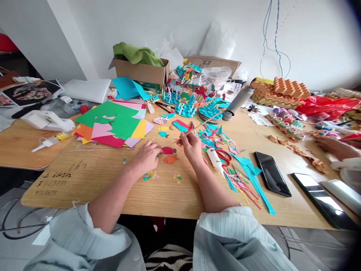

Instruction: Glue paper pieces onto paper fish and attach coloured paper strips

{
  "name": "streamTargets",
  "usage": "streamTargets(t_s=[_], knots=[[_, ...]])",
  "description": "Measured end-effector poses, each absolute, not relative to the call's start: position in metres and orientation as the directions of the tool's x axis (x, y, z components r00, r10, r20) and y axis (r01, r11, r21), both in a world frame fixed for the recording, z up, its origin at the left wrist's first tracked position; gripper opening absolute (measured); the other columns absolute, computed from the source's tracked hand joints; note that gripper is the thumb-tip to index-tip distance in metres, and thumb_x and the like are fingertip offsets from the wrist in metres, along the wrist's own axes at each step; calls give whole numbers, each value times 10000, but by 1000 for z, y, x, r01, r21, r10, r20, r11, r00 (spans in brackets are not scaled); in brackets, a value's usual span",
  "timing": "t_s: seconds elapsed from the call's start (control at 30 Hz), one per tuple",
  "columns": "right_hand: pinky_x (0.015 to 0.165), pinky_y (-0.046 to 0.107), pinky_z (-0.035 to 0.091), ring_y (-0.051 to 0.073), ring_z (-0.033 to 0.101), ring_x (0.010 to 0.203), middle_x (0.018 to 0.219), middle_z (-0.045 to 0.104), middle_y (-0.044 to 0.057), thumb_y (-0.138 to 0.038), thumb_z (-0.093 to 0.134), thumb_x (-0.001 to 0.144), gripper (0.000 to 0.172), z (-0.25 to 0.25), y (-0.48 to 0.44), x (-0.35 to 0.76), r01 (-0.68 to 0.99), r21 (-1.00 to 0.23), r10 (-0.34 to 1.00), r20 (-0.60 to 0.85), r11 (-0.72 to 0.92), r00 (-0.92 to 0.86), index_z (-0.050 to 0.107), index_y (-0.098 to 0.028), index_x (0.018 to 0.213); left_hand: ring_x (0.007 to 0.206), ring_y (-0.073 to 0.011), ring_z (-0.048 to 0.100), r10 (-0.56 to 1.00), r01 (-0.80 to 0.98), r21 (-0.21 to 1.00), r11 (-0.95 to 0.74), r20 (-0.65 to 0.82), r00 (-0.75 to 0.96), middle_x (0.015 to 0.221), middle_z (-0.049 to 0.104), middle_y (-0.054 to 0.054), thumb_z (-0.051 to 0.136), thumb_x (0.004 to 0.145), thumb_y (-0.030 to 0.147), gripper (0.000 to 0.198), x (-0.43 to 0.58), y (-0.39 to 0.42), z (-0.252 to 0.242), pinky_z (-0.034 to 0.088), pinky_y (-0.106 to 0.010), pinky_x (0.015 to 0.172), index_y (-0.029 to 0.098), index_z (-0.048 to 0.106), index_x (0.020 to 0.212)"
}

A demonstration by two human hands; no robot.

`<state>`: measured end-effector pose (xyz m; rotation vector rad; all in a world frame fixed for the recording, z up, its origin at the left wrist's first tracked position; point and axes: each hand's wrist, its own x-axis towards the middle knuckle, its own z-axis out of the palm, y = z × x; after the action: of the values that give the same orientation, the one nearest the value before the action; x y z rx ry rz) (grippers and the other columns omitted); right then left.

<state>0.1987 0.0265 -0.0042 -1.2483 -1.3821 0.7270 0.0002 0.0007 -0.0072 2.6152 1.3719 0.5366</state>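
Note:
My left hand (148,156) rests on the table with its fingers drawn together, the fingertips pressed on the head end of a dark red paper fish (169,150). An orange paper fish (170,159) lies just below it. My right hand (192,147) pinches a thin wooden stick (207,123), whose lower tip points down beside the red fish's tail. Farther back lie a yellow paper fish (163,128) and a blue paper fish (163,134). Small paper dots (151,174) and tiny cut pieces (177,177) are scattered nearer me.
Stacked coloured paper (118,120) lies left. On the right are a white glue bottle (214,159), red-handled scissors (225,157), paper strips (242,184) and a black phone (272,173). Blue decorated crafts (186,109) and a steel flask (241,99) stand behind. Another person's hand (335,148) is far right.

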Motion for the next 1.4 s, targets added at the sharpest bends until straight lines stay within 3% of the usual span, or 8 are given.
streamTargets(t_s=[0.2, 0.37, 0.53, 0.7, 0.87, 1.03, 1.3, 1.4], knots=[[522, 255, 448, 138, 579, 524, 564, 639, 12, -592, 626, 778, 409, 5, 26, 197, 80, -964, 948, 263, 253, 176, 548, -201, 688, 1036, -257, 556, 813, 737, 346, -581, 295, 502, 1034, 731, -84, 476, 702, -33, 432, -1, 2, -8, 488, -418, 955, 145, 730, 1003], [514, 253, 441, 124, 555, 500, 550, 621, -9, -577, 639, 774, 392, 12, 24, 197, 24, -951, 924, 304, 307, 230, 567, -197, 708, 1037, -243, 587, 817, 726, 382, -573, 344, 464, 1046, 727, -68, 472, 668, -38, 447, -3, 5, -7, 483, -420, 945, 169, 729, 970], [500, 241, 436, 120, 563, 509, 576, 639, -4, -566, 636, 785, 386, 15, 26, 197, -11, -943, 904, 315, 332, 287, 572, -192, 713, 1054, -217, 615, 857, 681, 526, -510, 379, 349, 1082, 722, -48, 456, 642, -25, 472, -9, 11, 2, 484, -417, 967, 185, 724, 968], [491, 243, 431, 128, 568, 508, 576, 642, 3, -560, 628, 799, 376, 26, 19, 193, -3, -940, 919, 332, 340, 211, 574, -195, 724, 1064, -212, 607, 880, 643, 604, -471, 374, 293, 1102, 724, -52, 445, 680, -2, 489, -14, 10, 30, 510, -372, 905, 177, 719, 1043], [532, 252, 442, 146, 603, 547, 605, 653, 14, -507, 571, 860, 324, 29, -2, 192, 178, -925, 940, 341, 334, 5, 573, -198, 760, 1044, -219, 589, 851, 698, 491, -521, 366, 378, 1051, 732, -39, 468, 702, -2, 456, -12, -12, 45, 493, -391, 933, 191, 724, 1026], [535, 247, 381, 137, 546, 528, 587, 599, 3, -372, 503, 902, 256, 13, -15, 194, 521, -753, 914, 358, 402, -189, 543, -206, 712, 1050, -247, 548, 802, 742, 319, -589, 342, 490, 1034, 706, -73, 477, 737, -24, 417, 8, -48, 22, 482, -421, 956, 174, 704, 1025], [556, 244, 364, 140, 513, 550, 626, 583, 17, -281, 455, 916, 209, -5, -12, 195, 641, -580, 861, 409, 502, -304, 511, -211, 728, 1109, -272, 505, 799, 788, 163, -593, 241, 551, 1058, 674, -111, 487, 812, 23, 336, 32, -56, 2, 451, -431, 1002, 141, 668, 1069], [570, 254, 376, 151, 530, 576, 623, 587, 23, -293, 464, 914, 221, 0, -14, 199, 644, -574, 846, 476, 506, -240, 519, -212, 716, 1116, -277, 509, 796, 787, 153, -597, 236, 558, 1079, 673, -117, 477, 813, 16, 349, 32, -56, 3, 461, -441, 985, 137, 665, 1081]])
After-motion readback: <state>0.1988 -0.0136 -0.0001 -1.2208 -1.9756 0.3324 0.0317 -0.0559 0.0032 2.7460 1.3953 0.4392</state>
